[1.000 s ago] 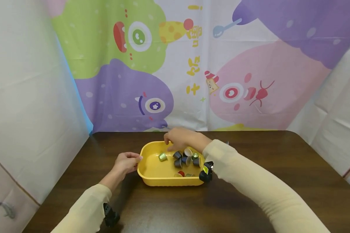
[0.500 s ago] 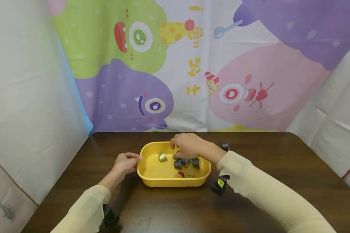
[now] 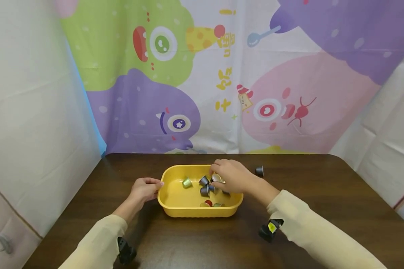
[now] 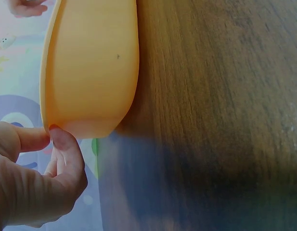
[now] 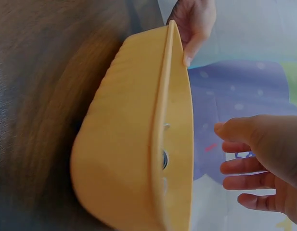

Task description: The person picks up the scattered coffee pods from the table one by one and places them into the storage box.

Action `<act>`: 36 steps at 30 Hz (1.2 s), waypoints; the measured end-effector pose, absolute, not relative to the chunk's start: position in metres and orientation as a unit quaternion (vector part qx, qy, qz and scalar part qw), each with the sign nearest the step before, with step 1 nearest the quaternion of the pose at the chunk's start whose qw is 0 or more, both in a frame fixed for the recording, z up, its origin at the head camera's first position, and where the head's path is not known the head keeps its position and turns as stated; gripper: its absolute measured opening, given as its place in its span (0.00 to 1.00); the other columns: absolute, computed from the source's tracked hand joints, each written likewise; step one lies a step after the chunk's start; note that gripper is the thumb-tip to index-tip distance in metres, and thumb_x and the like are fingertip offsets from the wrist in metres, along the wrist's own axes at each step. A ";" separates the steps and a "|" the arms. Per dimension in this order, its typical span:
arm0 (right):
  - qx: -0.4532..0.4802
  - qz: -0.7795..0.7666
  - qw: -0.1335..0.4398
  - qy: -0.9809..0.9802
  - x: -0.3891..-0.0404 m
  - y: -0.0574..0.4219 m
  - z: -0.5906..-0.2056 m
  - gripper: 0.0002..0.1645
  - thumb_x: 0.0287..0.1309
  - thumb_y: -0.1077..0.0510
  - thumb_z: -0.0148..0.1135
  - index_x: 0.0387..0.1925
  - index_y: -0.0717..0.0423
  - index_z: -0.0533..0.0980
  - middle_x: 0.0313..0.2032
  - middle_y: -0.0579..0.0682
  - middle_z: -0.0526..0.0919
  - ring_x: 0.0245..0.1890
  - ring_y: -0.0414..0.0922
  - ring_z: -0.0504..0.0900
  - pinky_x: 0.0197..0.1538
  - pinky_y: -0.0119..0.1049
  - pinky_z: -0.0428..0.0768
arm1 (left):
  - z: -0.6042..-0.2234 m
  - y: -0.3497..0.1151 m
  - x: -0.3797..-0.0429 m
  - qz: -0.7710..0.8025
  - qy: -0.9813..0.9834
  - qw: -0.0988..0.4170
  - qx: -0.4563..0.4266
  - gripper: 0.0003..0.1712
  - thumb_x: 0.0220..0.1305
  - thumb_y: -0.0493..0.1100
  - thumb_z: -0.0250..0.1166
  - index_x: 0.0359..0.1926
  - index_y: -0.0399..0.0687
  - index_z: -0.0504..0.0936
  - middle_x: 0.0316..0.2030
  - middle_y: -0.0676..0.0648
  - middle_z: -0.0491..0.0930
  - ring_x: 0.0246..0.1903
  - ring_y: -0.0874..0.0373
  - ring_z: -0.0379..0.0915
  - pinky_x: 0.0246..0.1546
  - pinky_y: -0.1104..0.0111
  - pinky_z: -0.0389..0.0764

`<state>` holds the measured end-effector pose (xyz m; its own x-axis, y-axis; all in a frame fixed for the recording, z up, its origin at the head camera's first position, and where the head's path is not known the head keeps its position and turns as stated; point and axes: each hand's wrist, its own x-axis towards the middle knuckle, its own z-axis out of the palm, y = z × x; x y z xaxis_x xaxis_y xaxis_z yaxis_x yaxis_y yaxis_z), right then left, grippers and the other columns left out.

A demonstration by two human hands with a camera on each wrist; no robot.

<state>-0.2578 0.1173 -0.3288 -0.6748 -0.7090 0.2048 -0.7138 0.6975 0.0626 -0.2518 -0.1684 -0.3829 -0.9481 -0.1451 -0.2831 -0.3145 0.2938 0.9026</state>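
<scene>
A yellow plastic tray (image 3: 202, 212) holds several coffee capsules. My left hand (image 3: 144, 189) pinches its left rim between thumb and fingers, as the left wrist view confirms. Over the right part of the tray is my right hand (image 3: 235, 175), fingers loosely bent and apart with nothing between them in the right wrist view. Below it lie dark capsules (image 3: 204, 191) in a cluster, partly hidden by the hand. A light green capsule (image 3: 186, 183) lies apart toward the left of the tray. Near the front wall are a red capsule (image 3: 208, 203) and a pale green one (image 3: 219, 204).
One dark capsule (image 3: 259, 171) lies on the brown wooden table (image 3: 188, 239), behind and to the right of the tray. A curtain (image 3: 215, 123) with cartoon monsters hangs along the table's back edge, and white cloth walls flank both sides.
My right hand has moved rightward and a little nearer over the tray, uncovering the dark capsule on the table behind its wrist. My left hand keeps its grip on the rim.
</scene>
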 end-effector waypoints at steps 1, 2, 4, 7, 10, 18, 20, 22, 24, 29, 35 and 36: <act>0.385 0.014 0.115 -0.916 -0.257 0.120 -0.332 0.16 0.57 0.46 0.66 0.43 0.50 0.79 0.38 0.46 0.80 0.33 0.41 0.77 0.38 0.34 0.79 | -0.384 -0.168 -0.251 0.576 0.801 0.075 -0.142 0.17 0.65 0.39 0.62 0.48 0.28 0.76 0.39 0.40 0.76 0.35 0.55 0.78 0.38 0.67 0.86; 0.379 0.021 0.121 -0.917 -0.255 0.123 -0.335 0.16 0.57 0.46 0.66 0.42 0.51 0.79 0.38 0.46 0.80 0.33 0.41 0.76 0.38 0.34 0.79 | -0.384 -0.168 -0.250 0.576 0.802 0.076 -0.142 0.17 0.65 0.39 0.62 0.48 0.28 0.76 0.39 0.40 0.76 0.35 0.55 0.78 0.38 0.67 0.85; 0.364 0.036 0.130 -0.922 -0.254 0.129 -0.340 0.15 0.57 0.47 0.66 0.42 0.50 0.79 0.38 0.46 0.80 0.34 0.41 0.76 0.38 0.34 0.79 | -0.386 -0.168 -0.249 0.577 0.800 0.077 -0.143 0.16 0.65 0.39 0.62 0.48 0.28 0.76 0.39 0.40 0.77 0.34 0.56 0.78 0.37 0.68 0.85; 0.340 0.054 0.133 -0.929 -0.253 0.139 -0.345 0.15 0.56 0.48 0.67 0.42 0.50 0.79 0.39 0.46 0.81 0.36 0.42 0.77 0.40 0.35 0.80 | -0.386 -0.168 -0.247 0.579 0.798 0.079 -0.143 0.16 0.65 0.38 0.61 0.48 0.28 0.76 0.38 0.41 0.77 0.33 0.57 0.77 0.35 0.69 0.85; 0.320 0.061 0.138 -0.935 -0.255 0.148 -0.348 0.18 0.54 0.47 0.69 0.43 0.51 0.79 0.40 0.48 0.82 0.37 0.43 0.79 0.41 0.37 0.81 | -0.386 -0.168 -0.248 0.583 0.796 0.077 -0.143 0.16 0.65 0.38 0.61 0.48 0.28 0.76 0.37 0.42 0.76 0.33 0.57 0.77 0.34 0.70 0.85; 0.281 0.082 0.184 -0.938 -0.271 0.173 -0.351 0.19 0.53 0.49 0.70 0.42 0.55 0.79 0.38 0.51 0.82 0.38 0.47 0.80 0.42 0.43 0.81 | -0.383 -0.169 -0.249 0.577 0.802 0.074 -0.138 0.17 0.65 0.39 0.62 0.48 0.28 0.76 0.38 0.41 0.75 0.34 0.55 0.77 0.37 0.68 0.85; 0.267 0.087 0.188 -0.941 -0.277 0.180 -0.352 0.18 0.54 0.49 0.69 0.42 0.55 0.79 0.39 0.51 0.82 0.40 0.49 0.80 0.44 0.45 0.81 | -0.382 -0.168 -0.249 0.575 0.803 0.075 -0.137 0.17 0.65 0.39 0.62 0.49 0.28 0.76 0.39 0.41 0.75 0.35 0.54 0.77 0.39 0.66 0.86; 0.253 0.090 0.183 -0.946 -0.283 0.188 -0.354 0.18 0.54 0.50 0.69 0.43 0.55 0.79 0.39 0.52 0.82 0.41 0.50 0.80 0.45 0.47 0.81 | -0.381 -0.167 -0.250 0.573 0.805 0.074 -0.138 0.17 0.65 0.39 0.62 0.49 0.29 0.76 0.39 0.41 0.75 0.35 0.54 0.77 0.39 0.66 0.86; 0.240 0.088 0.171 -0.951 -0.290 0.194 -0.357 0.18 0.55 0.50 0.68 0.44 0.56 0.79 0.40 0.53 0.82 0.41 0.50 0.81 0.45 0.47 0.81 | -0.380 -0.167 -0.250 0.572 0.805 0.073 -0.139 0.17 0.65 0.39 0.61 0.49 0.29 0.76 0.39 0.41 0.75 0.35 0.55 0.77 0.39 0.66 0.86; 0.219 0.081 0.145 -0.961 -0.304 0.209 -0.364 0.20 0.55 0.50 0.68 0.45 0.58 0.78 0.43 0.55 0.82 0.43 0.52 0.80 0.46 0.49 0.81 | -0.382 -0.166 -0.249 0.575 0.803 0.070 -0.141 0.15 0.65 0.38 0.61 0.47 0.29 0.77 0.38 0.41 0.76 0.33 0.57 0.77 0.37 0.68 0.85; 0.193 0.067 0.113 -0.972 -0.316 0.221 -0.370 0.21 0.57 0.48 0.66 0.46 0.58 0.78 0.44 0.56 0.82 0.44 0.54 0.80 0.48 0.51 0.80 | -0.382 -0.166 -0.250 0.577 0.801 0.068 -0.144 0.15 0.65 0.38 0.61 0.47 0.29 0.77 0.37 0.42 0.76 0.33 0.56 0.77 0.36 0.69 0.85; 0.188 0.063 0.107 -0.974 -0.318 0.223 -0.371 0.21 0.57 0.48 0.66 0.46 0.58 0.78 0.44 0.56 0.82 0.44 0.54 0.80 0.48 0.51 0.80 | -0.382 -0.167 -0.250 0.576 0.802 0.067 -0.145 0.15 0.65 0.38 0.61 0.47 0.29 0.77 0.37 0.42 0.76 0.33 0.56 0.77 0.36 0.68 0.85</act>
